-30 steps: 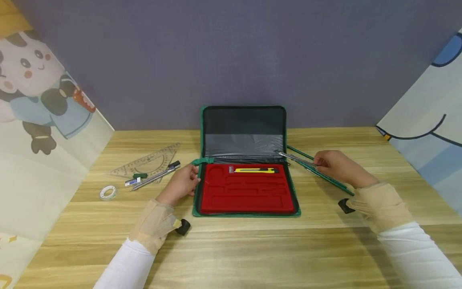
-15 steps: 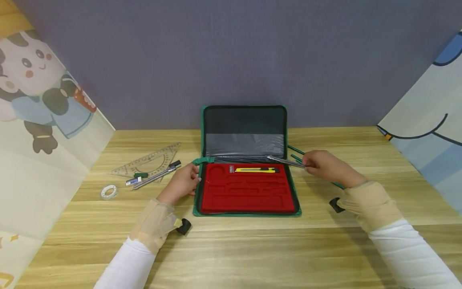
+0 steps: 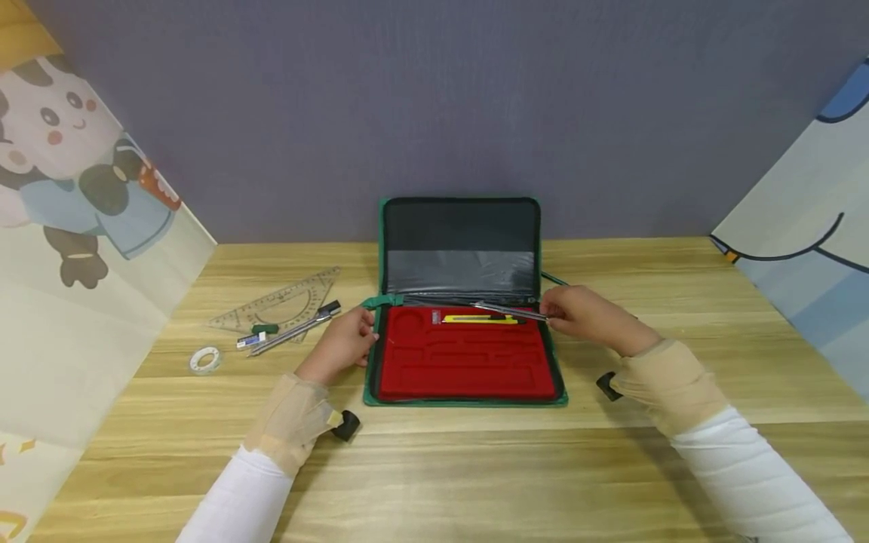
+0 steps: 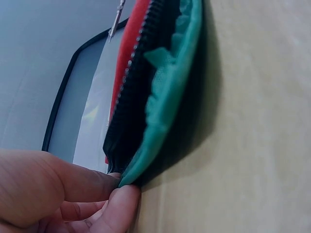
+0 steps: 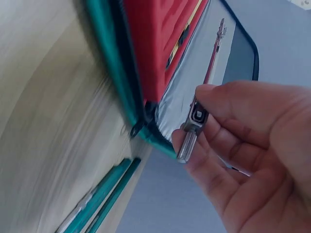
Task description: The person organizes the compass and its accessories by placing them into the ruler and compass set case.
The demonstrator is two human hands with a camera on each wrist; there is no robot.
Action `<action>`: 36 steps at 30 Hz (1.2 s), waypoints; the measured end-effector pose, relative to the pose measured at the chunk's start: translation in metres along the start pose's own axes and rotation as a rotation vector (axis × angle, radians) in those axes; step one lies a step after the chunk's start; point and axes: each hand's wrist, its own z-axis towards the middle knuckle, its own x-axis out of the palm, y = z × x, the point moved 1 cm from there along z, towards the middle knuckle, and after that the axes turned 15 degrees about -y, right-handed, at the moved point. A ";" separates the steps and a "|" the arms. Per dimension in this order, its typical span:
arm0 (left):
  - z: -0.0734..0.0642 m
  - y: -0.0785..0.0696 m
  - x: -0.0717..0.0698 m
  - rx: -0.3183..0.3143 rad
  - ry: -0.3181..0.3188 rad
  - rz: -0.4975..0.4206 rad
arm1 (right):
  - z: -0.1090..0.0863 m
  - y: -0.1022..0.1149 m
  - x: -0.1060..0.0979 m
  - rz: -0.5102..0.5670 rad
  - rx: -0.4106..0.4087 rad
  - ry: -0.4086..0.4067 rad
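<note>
Compass (image 5: 197, 116) partly behind right hand (image 5: 267, 150)

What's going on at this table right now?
A person is working at an open zip case. Their right grip holds a silver drawing instrument above the back right of the red tray, not set down. Their left grip pinches the case's left edge. A yellow cutter lies in the tray. Left of the case, a clear set square, an eraser and a tape roll lie out.
</note>
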 end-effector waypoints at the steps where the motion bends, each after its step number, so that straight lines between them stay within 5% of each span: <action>1: 0.000 0.000 0.000 -0.002 0.001 0.001 | 0.001 0.002 0.001 -0.001 0.000 0.005; 36: 0.002 0.000 0.000 0.042 -0.016 0.051 | 0.027 0.032 0.039 0.000 -0.084 0.087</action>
